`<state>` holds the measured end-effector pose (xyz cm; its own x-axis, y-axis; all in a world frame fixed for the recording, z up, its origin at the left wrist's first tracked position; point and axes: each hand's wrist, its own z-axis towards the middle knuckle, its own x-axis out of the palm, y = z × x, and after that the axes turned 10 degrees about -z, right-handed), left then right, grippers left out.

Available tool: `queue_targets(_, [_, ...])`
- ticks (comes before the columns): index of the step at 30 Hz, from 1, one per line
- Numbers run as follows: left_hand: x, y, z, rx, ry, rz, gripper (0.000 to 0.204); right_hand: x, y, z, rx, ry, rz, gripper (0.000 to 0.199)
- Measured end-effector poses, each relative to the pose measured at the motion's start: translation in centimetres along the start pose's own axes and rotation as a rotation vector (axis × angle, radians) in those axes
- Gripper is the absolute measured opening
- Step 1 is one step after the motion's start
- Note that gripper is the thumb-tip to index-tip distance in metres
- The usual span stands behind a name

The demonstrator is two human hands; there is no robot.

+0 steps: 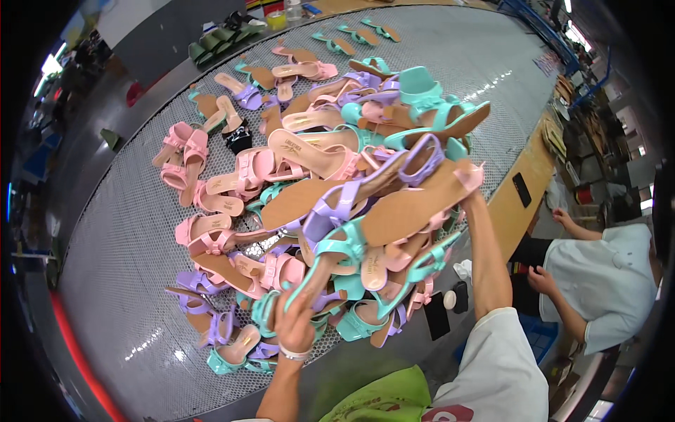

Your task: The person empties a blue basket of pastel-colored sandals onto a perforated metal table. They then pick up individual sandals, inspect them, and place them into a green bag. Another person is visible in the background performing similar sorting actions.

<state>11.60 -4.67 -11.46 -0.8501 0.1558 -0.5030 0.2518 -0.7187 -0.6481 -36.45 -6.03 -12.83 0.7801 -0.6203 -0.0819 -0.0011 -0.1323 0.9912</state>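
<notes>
Left hand [295,325]: at the near edge of the desk, fingers closed on the lower end of a teal sandal [330,261] that tilts up and away from it.
Right hand [472,184]: raised over the right side of the heap, arm stretched up from the lower right; it grips a tan-soled sandal [411,209] by its pink-trimmed end, the sole slanting down to the left.
Sandal heap [309,204]: pink, lilac and teal sandals piled from the near edge toward the middle of the desk, directly under and between both hands.
Desk [133,232]: a grey mesh surface, curved, with loose sandals scattered toward its far edge.
Black phone [436,316]: lies at the near right edge, just right of the heap.
Other person [605,281]: in a pale shirt, seated beyond the right edge, hands well apart from the heap.
</notes>
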Motion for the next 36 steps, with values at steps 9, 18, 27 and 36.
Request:
queue_targets(9, [-3.5,-2.4,2.0,-0.34,0.142,-0.029,0.047,2.6,1.8,0.3,0.047,0.177,-0.014,0.041])
queue_targets(18, [-0.2,-7.2,4.0,-0.354,0.264,0.215,0.067,-0.6,-0.1,3.3,0.049,0.298,-0.354,0.039])
queue_targets(27, [3.4,-5.0,6.3,-0.444,0.434,0.364,0.067,-1.5,-5.2,5.6,0.009,0.274,-0.457,0.036])
queue_targets(36, [3.6,-4.0,7.2,-0.353,0.639,0.518,0.077,-4.4,-3.5,6.8,-0.26,0.539,-0.804,0.044])
